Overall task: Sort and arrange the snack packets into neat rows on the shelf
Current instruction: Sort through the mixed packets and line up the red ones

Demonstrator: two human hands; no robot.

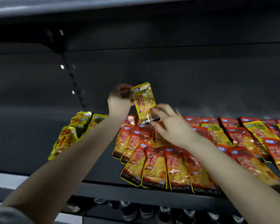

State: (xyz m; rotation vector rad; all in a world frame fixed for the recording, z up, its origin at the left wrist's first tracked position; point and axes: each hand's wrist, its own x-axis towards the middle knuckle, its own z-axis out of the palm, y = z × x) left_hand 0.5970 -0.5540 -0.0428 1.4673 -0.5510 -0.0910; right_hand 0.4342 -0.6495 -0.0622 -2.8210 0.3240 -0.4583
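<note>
Sorting by colour looks to be the step in hand. At the far left of the shelf (31, 143) a small stack of yellow packets (71, 135) leans together, well apart from the rest. Next comes the left hand (120, 101), raised above the shelf, its fingers curled round the upper left edge of the held packet (144, 102), a yellow one that hangs upright in the air over the others. The right hand (171, 126) pinches that packet's lower right corner between thumb and forefinger, its other fingers spread loose. Beneath and to the right lie the red packets (160, 167) in overlapping rows that reach the shelf's front lip, and further right a few stray yellow packets (255, 131) sit mixed among them. The next move probably calls for the right hand to let go and the left to carry the packet over to the yellow stack and set it square there.
</note>
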